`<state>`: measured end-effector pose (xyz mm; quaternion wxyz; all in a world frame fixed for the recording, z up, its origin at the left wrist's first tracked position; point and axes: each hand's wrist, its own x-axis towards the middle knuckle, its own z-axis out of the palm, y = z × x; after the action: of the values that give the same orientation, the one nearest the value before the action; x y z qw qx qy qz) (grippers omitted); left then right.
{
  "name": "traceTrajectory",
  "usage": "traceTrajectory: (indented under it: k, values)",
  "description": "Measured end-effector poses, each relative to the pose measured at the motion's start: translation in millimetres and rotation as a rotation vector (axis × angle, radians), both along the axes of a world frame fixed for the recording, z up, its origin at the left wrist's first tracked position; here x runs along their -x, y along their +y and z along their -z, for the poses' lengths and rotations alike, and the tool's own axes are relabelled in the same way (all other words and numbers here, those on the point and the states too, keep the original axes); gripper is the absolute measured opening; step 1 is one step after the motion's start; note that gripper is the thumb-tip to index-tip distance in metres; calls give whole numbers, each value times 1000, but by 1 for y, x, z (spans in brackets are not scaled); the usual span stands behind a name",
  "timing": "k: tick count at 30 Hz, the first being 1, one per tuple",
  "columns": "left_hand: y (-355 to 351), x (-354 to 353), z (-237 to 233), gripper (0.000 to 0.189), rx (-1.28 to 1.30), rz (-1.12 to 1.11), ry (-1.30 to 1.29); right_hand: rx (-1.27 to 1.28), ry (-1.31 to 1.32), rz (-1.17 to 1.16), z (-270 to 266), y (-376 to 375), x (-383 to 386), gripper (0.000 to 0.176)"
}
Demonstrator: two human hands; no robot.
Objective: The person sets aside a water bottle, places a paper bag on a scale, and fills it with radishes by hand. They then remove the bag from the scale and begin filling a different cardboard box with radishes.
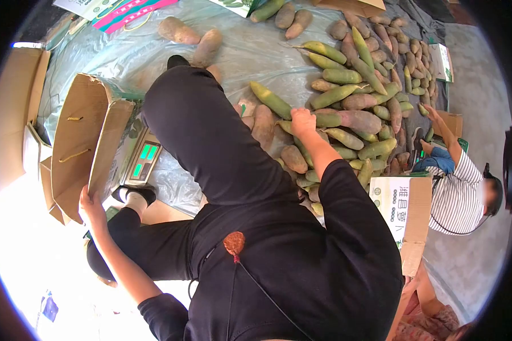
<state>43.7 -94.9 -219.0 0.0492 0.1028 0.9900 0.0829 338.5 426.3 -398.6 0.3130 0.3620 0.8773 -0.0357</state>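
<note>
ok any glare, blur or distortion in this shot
Head view: lower left blown out to white, glossy glare on the plastic sheet, fisheye curve with black rim; same head view: radishes look fairly sharp, blurred patch at the head of the person in stripes.

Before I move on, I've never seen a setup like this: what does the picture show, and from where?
No robot here, just a person's two bare hands. The one picture comes from a camera on that person's head, looking forward and down. The right hand has its grip on a long green radish; the left hand holds the edge of an open cardboard box. On a plastic sheet lie many green and brownish root vegetables and a scale with lit displays. Another person, in a striped shirt, is at the picture's right.
</note>
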Motion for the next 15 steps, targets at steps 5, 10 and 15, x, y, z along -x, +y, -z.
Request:
traceTrajectory:
  k: [5, 10, 15]
  values:
    - [7, -1, -6, 32, -30, -24, -40, 60, 1, 12, 7, -14, 0, 30]
    - [15, 0, -13, 30, 25, 12, -60, -18, 4, 150, 14, -22, -18, 32]
    - [23, -3, -19, 30, 12, -5, -50, -57, -126, -80, 8, -28, -20, 33]
